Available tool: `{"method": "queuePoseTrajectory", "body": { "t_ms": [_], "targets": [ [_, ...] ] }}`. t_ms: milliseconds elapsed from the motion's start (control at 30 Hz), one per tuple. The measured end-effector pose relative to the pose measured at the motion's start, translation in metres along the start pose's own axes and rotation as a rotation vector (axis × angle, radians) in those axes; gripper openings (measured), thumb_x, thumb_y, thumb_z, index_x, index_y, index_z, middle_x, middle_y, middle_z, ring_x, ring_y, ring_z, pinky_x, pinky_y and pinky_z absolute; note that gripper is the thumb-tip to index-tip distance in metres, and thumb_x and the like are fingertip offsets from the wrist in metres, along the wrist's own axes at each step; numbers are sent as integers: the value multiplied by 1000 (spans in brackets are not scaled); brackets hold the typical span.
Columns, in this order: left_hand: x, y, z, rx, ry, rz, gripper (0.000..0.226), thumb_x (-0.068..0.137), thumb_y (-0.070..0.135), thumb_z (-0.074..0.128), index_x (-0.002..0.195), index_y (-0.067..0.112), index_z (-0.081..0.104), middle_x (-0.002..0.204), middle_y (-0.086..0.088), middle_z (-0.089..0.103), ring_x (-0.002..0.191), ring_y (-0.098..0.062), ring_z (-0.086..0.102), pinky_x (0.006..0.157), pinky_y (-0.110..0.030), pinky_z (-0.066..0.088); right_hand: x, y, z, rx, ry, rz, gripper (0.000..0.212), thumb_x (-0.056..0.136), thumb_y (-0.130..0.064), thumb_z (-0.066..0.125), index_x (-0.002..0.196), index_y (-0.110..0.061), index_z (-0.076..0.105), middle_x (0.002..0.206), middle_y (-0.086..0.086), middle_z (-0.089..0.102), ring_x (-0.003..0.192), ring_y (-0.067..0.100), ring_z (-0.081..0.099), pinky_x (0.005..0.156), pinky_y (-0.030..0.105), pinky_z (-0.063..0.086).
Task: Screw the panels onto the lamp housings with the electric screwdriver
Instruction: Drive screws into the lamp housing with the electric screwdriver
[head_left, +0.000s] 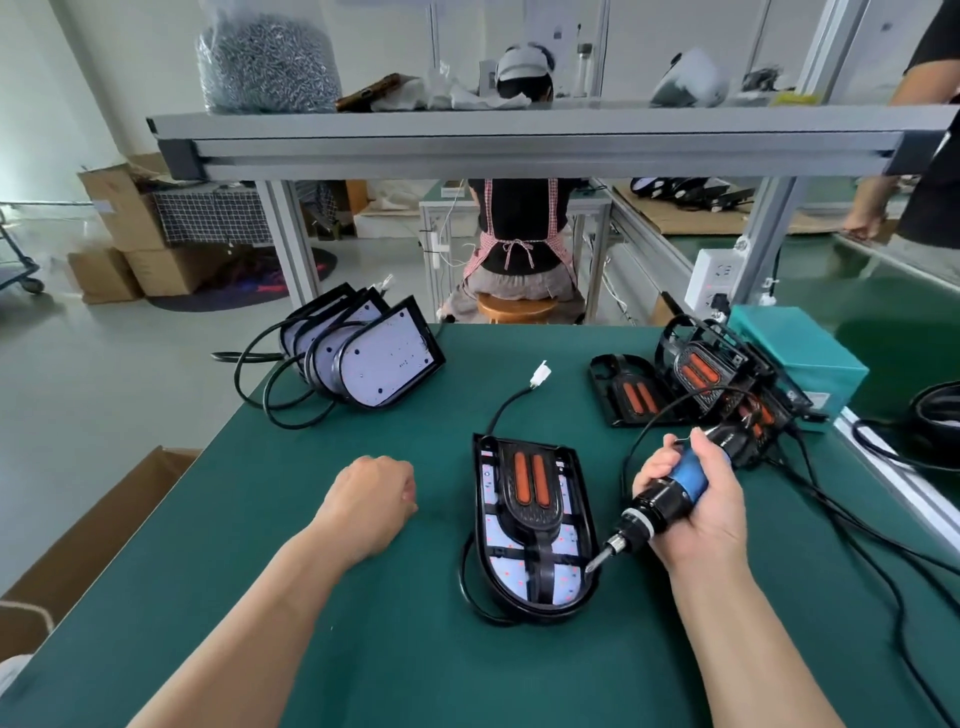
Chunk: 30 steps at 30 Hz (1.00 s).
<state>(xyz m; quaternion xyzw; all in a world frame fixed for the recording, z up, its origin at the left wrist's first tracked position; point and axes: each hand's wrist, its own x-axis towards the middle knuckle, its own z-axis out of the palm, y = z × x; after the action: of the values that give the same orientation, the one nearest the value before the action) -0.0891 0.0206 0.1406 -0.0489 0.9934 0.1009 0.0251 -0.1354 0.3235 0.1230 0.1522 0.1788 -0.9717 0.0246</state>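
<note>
Electric screwdriver (661, 505) clasped by right grip (709, 512), bit tip at lamp housing (479, 499) rim; left grip (371, 501) fisted, fingers hidden.

L of lamp housing (532, 525): left hand (371, 501) knuckles-up on surface (311, 597), fingers tucked under, can't tell if holding anything. At housing's near-R rim, electric screwdriver (657, 509) bit tip: screw too small to see

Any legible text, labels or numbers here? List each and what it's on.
No text can be read in this frame.
Teal box: pale label low on its front, too blurred to read.
Screwdriver: pale print on its black upper body, too small to read.
Power strip: marks by the sockets, too blurred to read.
</note>
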Motion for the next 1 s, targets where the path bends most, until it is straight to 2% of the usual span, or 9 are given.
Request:
{"method": "queuePoseTrajectory", "body": {
  "t_ms": [67,167,267,367,533,700,1000],
  "targets": [
    [-9,5,-2,-138,91,15,7,94,19,56,88,19,57,89,2,66,85,-20,59,78,-36,51,-3,-1,4,-2,3,-21,20,91,-27,69,91,-11,58,72,-3,54,57,5,57,51,16,50],
    [-28,25,-14,-534,205,16,16,88,13,63,76,24,61,65,3,67,62,-14,62,59,-29,53,-7,-1,13,3,19,-81,19,92,-25,70,93,-11,57,75,-3,55,59,5,56,53,17,50],
    [-46,51,-26,-913,155,45,18,86,2,69,76,17,72,69,-4,73,63,-16,69,59,-19,54,-15,0,27,18,42,-124,22,91,-23,72,98,-11,56,78,-3,56,59,6,56,52,18,50],
    [-57,74,-30,-1123,51,72,17,86,-6,69,83,10,77,73,-10,75,65,-12,70,62,-15,53,-24,2,43,13,46,-148,21,91,-21,73,94,-10,56,71,-3,56,54,7,56,50,18,50],
    [-67,93,-23,-1297,-58,57,23,86,-8,68,84,11,80,74,-13,75,66,-11,68,65,-16,53,-38,6,63,-19,37,-269,19,91,-19,72,88,-12,55,61,-4,58,52,8,56,54,19,51],
    [-69,93,-18,-1463,-142,21,25,88,-7,67,86,14,81,83,-14,76,74,-13,71,69,-18,55,-47,5,70,-58,51,-371,19,90,-18,73,95,-13,56,63,-4,56,52,10,56,53,21,51],
    [-67,91,-10,-1455,-141,64,27,87,-8,67,85,15,80,82,-13,76,74,-14,71,68,-18,55,-52,6,66,-49,79,-374,20,89,-18,75,98,-13,58,62,-4,58,52,10,58,55,21,52]
  ]
}}
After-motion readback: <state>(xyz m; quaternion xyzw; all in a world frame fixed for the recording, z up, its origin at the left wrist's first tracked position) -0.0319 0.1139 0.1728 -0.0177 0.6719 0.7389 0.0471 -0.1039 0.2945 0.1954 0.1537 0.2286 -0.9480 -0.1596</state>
